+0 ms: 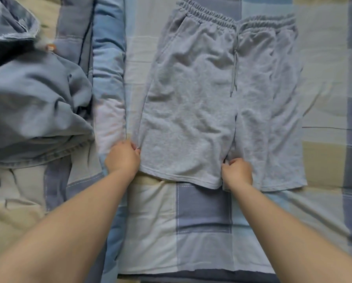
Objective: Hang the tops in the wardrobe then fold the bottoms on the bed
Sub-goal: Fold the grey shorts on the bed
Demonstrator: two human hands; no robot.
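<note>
Left hand [123, 158], right hand [236, 170], pinching shorts [191, 111]

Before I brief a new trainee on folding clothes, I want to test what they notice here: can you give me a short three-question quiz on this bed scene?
1. True or false: the grey shorts lie spread flat on the bed, waistband on the far side.
2. Which leg of the shorts do both hands hold? A) the one on the left of the picture B) the one on the right of the picture C) neither
3. Fill in: the crumpled garment left of the shorts is made of blue ____.

Key
1. True.
2. A: the left hand pinches its outer edge and the right hand its inner edge, near the hem.
3. Denim: the denim garment.
</note>
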